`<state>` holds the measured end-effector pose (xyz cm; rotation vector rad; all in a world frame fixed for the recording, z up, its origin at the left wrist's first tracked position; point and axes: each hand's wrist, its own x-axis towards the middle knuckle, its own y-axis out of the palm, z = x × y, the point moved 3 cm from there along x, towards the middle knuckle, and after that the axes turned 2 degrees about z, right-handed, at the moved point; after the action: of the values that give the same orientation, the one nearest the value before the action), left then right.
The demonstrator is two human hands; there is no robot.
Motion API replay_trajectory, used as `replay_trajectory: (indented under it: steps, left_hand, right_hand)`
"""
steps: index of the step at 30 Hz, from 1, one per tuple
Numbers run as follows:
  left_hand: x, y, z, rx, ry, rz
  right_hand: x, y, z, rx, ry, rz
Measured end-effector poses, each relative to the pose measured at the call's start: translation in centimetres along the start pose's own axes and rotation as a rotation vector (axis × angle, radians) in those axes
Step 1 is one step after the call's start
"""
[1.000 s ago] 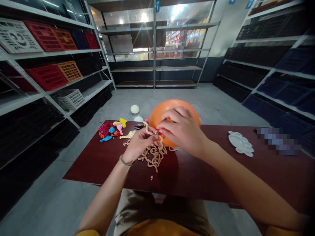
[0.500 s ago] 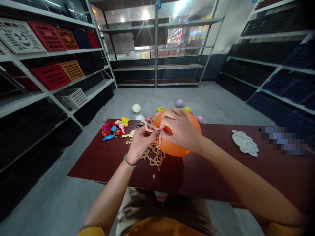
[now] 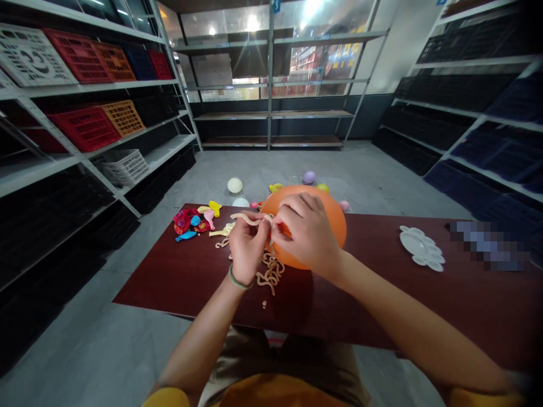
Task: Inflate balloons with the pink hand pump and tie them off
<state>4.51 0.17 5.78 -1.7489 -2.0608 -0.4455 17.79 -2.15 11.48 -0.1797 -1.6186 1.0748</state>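
Note:
An inflated orange balloon [image 3: 333, 223] rests over the dark red table [image 3: 365, 305], partly hidden by my hands. My left hand [image 3: 248, 249] pinches a beige rubber strip [image 3: 242, 217], one end of which sticks out to the left. Right beside it, my right hand [image 3: 307, 234] is closed in a pinch at the same strip, near the balloon's left side. Where the fingertips meet, the balloon's neck cannot be made out. Below the hands lies a pile of similar beige curly strips [image 3: 271, 272].
Uninflated coloured balloons [image 3: 190, 221] lie at the table's back left. A white flower-shaped tray [image 3: 421, 247] and a blurred patch are on the right. Small balloons lie on the floor behind the table, among them a purple one [image 3: 309, 177]. Shelves with crates [image 3: 91, 129] stand around.
My left hand has turned more upright and moved slightly right. The strip's free end now points left instead of up. Both hands remain closed together by the balloon.

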Motion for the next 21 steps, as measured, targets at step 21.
replay_trajectory:
  steps: [21]
  left_hand:
    - [0.9,-0.9,0.0,-0.02,-0.022,0.237]
  right_hand:
    - [1.6,-2.0,-2.8,0.457,0.002,0.378]
